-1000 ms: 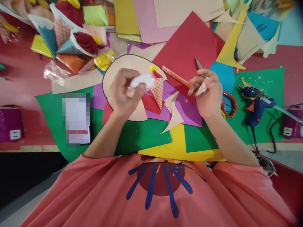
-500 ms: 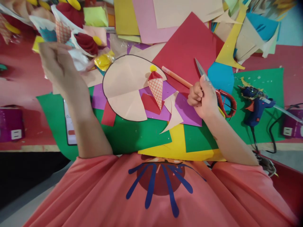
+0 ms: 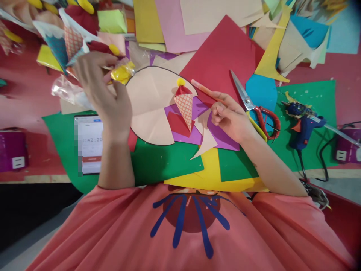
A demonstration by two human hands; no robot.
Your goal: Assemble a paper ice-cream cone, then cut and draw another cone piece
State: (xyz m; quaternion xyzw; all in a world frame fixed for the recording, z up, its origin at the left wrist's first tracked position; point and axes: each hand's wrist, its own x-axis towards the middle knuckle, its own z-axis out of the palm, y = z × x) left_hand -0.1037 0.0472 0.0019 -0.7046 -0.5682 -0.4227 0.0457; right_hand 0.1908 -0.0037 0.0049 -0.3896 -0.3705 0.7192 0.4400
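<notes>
My left hand [image 3: 105, 96], a little blurred, hovers over the table's left side near a yellow packet [image 3: 123, 72]. Its thumb stands apart from the bent fingers, and I see nothing in it. Over the purple paper, my right hand [image 3: 231, 116] has its index finger stretched along an orange pen [image 3: 207, 89], the other fingers loosely curled. Between the hands lies a large cream paper disc [image 3: 152, 103], outlined dark, with a wedge cut out. On its right side rests a small checked paper cone [image 3: 185, 107] with a red top and yellow ball. Open scissors [image 3: 247, 101] lie beside my right hand.
Several paper cones [image 3: 73, 39] crowd the upper left. A phone [image 3: 88, 145] lies by my left forearm. At right, a blue glue gun [image 3: 303, 130] with a cable rests on green paper [image 3: 324, 113]. Red paper [image 3: 222, 56] and cut scraps [image 3: 299, 49] cover the back.
My left hand has moved right, away from the cones, uncovering more of the phone. My right hand has shifted slightly left and down off the scissors, its index finger extending along the pen.
</notes>
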